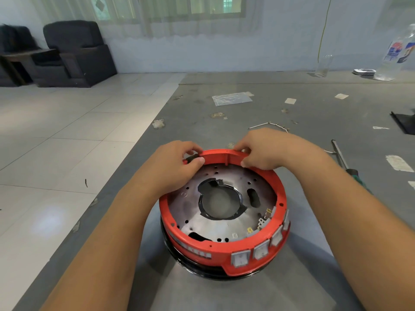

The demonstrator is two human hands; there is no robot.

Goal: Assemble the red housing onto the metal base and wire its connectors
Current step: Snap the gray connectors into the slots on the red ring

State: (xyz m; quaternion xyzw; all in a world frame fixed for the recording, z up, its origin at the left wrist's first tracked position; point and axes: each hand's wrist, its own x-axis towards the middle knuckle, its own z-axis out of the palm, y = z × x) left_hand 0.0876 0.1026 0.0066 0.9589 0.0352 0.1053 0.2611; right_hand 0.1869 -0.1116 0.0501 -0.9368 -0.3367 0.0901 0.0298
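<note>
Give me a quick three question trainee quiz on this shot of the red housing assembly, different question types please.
1. True or false: both hands grip the far rim of the red housing.
2. Which tool lies on the table to the person's right: A) hammer B) screwdriver C) pliers?
3. Fill in: the rocker switches sit on the housing's ____ side, near or far.

Key: 1 true: left hand, right hand. 2 B. 3 near.

Both forearms extended forward, converging. Left hand [177,162] and right hand [267,151] knuckles up, fingers [197,162] curled in a pinch, thumbs tucked under.
</note>
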